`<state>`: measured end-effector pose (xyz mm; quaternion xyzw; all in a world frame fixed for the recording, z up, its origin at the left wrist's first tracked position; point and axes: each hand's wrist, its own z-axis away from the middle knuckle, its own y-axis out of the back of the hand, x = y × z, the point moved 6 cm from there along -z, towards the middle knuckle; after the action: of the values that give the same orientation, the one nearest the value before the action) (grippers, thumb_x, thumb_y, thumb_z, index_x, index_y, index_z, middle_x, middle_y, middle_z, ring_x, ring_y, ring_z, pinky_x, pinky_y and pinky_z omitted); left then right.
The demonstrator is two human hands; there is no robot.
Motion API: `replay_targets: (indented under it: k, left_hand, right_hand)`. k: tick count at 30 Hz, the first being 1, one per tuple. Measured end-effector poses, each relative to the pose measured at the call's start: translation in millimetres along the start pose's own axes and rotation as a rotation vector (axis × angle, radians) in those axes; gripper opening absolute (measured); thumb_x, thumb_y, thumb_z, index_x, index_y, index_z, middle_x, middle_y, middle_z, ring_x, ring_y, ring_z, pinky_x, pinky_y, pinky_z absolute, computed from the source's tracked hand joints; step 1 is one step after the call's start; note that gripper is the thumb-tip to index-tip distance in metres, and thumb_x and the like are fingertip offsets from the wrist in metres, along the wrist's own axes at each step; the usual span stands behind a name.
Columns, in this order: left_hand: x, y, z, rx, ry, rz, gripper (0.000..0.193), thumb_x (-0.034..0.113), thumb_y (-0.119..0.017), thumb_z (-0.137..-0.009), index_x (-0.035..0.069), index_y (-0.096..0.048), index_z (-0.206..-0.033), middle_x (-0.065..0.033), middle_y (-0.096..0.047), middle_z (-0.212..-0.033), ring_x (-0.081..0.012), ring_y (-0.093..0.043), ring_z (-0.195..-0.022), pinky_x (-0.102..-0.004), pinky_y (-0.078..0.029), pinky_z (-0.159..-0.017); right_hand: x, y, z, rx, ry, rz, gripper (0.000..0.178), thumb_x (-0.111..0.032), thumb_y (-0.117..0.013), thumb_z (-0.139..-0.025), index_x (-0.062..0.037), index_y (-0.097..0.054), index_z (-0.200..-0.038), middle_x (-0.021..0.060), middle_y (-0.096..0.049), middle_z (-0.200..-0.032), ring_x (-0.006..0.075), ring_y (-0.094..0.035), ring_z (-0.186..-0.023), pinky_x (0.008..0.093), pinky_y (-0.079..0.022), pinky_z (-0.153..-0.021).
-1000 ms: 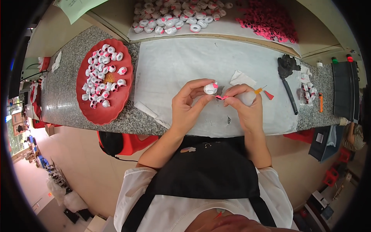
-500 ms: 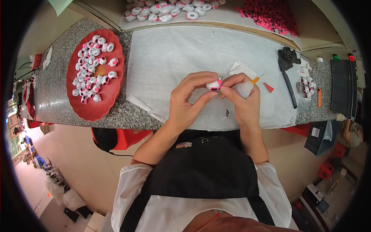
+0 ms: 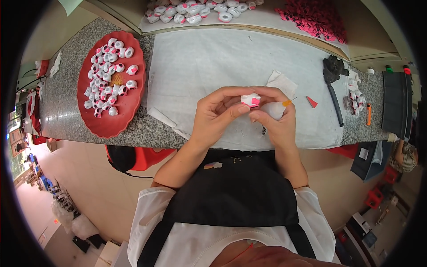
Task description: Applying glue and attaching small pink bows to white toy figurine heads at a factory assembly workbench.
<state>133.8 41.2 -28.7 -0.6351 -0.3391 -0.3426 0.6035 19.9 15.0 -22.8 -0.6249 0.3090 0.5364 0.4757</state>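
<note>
A small white figure part with pink patches [image 3: 250, 100] is pinched in the fingertips of my left hand [image 3: 211, 116]. My right hand [image 3: 283, 130] has a translucent squeeze bottle [image 3: 273, 110] tucked in its palm and fingers. The bottle's orange needle tip [image 3: 287, 103] points up and to the right. My right fingertips are close around the white part; whether they touch it is hard to tell. Both hands are above a white sheet [image 3: 187, 66] on the counter. A folded white tissue [image 3: 281, 82] and a red pointed cap [image 3: 312, 102] lie to the right.
At the left, a red scalloped plate [image 3: 139, 80] bears many similar white-and-pink parts. A shelf at the back holds more white parts [image 3: 191, 10] and a pile of pink pieces [image 3: 313, 20]. On the right are a dark-handled tool [image 3: 336, 104], an orange stick [image 3: 368, 115] and a grey bin [image 3: 395, 104].
The white part has been turned, so its pink side shows more. My right fingers have shifted around it, and the bottle has moved slightly left and down.
</note>
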Motion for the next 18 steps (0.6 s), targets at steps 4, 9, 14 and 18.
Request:
replay_targets:
  k: [4,9,14,18]
  left_hand:
    - [-1,-1,0,-0.021,-0.031,-0.044,0.025,-0.002,-0.053,-0.074,-0.004,-0.05,-0.098,-0.0125,-0.054,-0.096,-0.0144,-0.052,-0.086,-0.0252,-0.043,-0.075]
    - [-2,-2,0,-0.048,0.011,-0.064,0.023,0.004,-0.056,-0.074,-0.003,-0.052,-0.095,-0.0131,-0.055,-0.093,-0.0168,-0.054,-0.084,-0.0269,-0.044,-0.074]
    - [-5,-5,-3,-0.004,0.062,-0.046,0.024,0.004,-0.054,-0.075,-0.004,-0.05,-0.098,-0.0131,-0.055,-0.093,-0.0168,-0.054,-0.086,-0.0271,-0.044,-0.074]
    - [-3,-3,-2,0.025,0.012,-0.139,0.025,0.002,-0.051,-0.077,-0.005,-0.048,-0.101,-0.0127,-0.055,-0.094,-0.0163,-0.053,-0.088,-0.027,-0.043,-0.074]
  right_hand:
    - [7,5,-2,0.005,-0.023,-0.078,0.025,0.002,-0.062,-0.064,0.0006,-0.052,-0.086,0.0096,-0.055,-0.075,0.013,-0.05,-0.056,0.0225,-0.04,-0.049]
    - [8,6,1,-0.021,-0.058,-0.151,0.023,0.002,-0.061,-0.065,0.0005,-0.052,-0.086,0.0105,-0.055,-0.075,0.0135,-0.051,-0.057,0.0234,-0.041,-0.049]
    - [16,10,-2,-0.003,-0.078,-0.209,0.022,0.002,-0.059,-0.066,0.0014,-0.052,-0.087,0.0105,-0.055,-0.075,0.0139,-0.051,-0.058,0.0241,-0.041,-0.05]
    - [15,10,-1,0.023,-0.086,-0.129,0.024,0.002,-0.057,-0.067,0.0021,-0.052,-0.091,0.0099,-0.055,-0.076,0.0143,-0.052,-0.058,0.0245,-0.042,-0.051]
